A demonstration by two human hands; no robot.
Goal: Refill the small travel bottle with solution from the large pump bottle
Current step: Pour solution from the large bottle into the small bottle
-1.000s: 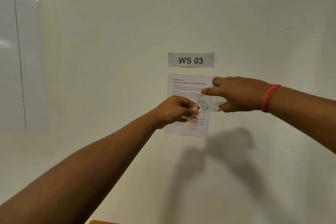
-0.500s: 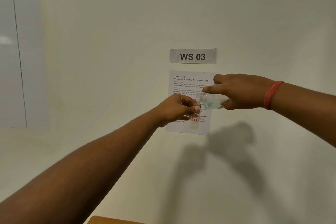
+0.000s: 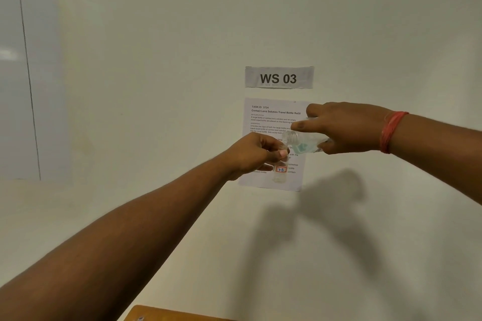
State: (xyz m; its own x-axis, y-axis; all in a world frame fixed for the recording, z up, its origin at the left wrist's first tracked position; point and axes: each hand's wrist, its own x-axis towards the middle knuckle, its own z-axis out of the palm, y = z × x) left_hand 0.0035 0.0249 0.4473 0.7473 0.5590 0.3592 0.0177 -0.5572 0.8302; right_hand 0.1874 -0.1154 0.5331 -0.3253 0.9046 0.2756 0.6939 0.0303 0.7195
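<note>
The task sheet (image 3: pixel 271 122) on the wall serves as landmark. Directly above it on the same wall sits the WS 03 sign (image 3: pixel 279 77). In front of the sheet's lower half is the small travel bottle (image 3: pixel 280 171), upright, its neck in the left hand (image 3: pixel 257 154), which comes in from the sheet's lower left. In front of the sheet's right edge lies the large bottle (image 3: pixel 303 142), tipped on its side, its open mouth just above the travel bottle's mouth. The right hand (image 3: pixel 347 128) holds it, reaching in from the sheet's right. Far below the sheet, at the picture's bottom edge, a corner of the desk (image 3: pixel 167 314) shows.
</note>
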